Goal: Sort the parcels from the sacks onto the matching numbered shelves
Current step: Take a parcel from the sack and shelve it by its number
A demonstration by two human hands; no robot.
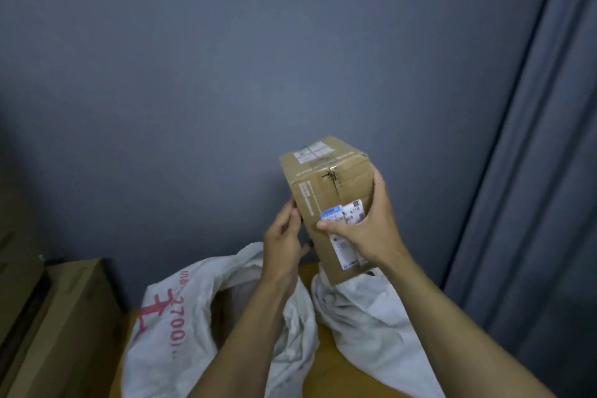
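You hold the cardboard box (326,191) up in the air, in front of the grey wall (226,58). Your right hand (365,229) has a firm grip on its right side, and the thumb lies across the white and blue label (344,215). The label's print is too blurry to read. Your left hand (284,236) touches the box's left edge with its fingers. You cannot tell if that grip is closed on the box.

Just under the box lie two white sacks. The left sack (168,317) has red print on it, and its mouth gapes under your left arm. The right sack (365,317) lies crumpled below the box. Both rest on an orange-brown surface (326,362).

A big brown carton (64,317) stands at the left. A grey curtain (533,171) hangs at the right. There is open room above the box.
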